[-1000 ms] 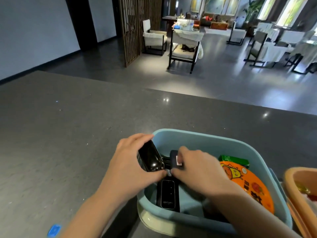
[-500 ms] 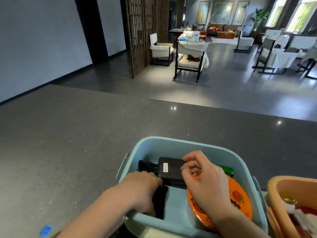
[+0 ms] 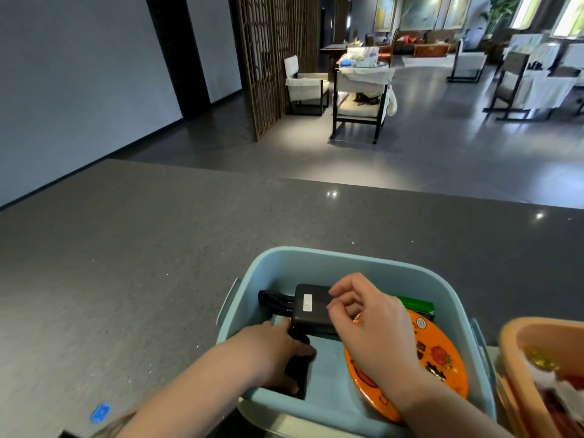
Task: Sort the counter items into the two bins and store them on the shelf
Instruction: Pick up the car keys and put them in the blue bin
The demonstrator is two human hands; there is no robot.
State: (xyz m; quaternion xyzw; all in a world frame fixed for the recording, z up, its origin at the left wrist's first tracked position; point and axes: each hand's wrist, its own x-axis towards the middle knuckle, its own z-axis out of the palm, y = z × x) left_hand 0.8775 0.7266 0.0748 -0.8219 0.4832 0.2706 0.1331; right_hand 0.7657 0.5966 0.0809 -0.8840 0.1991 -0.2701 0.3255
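A light-blue bin (image 3: 316, 257) stands on the dark counter (image 3: 126, 263) in front of me. Inside lie a black adapter (image 3: 311, 308) with a white label, its black cable (image 3: 271, 298), a green packet (image 3: 417, 305) and a round orange-lidded pack (image 3: 442, 358). My left hand (image 3: 268, 352) reaches into the bin's near left corner and grips a black device (image 3: 298, 371), mostly hidden by the fingers. My right hand (image 3: 373, 327) hovers over the adapter's right end with loosely curled fingers that hold nothing.
An orange bin (image 3: 512, 336) with wrapped items stands touching the blue bin's right side, cut off by the frame. A small blue sticker (image 3: 100, 412) lies on the counter at the near left. Beyond the counter's far edge is a floor with chairs (image 3: 357, 99).
My left hand has lowered the black device from the rim into the bin's near left corner. My right hand set the adapter down in the bin and drew its fingers back.
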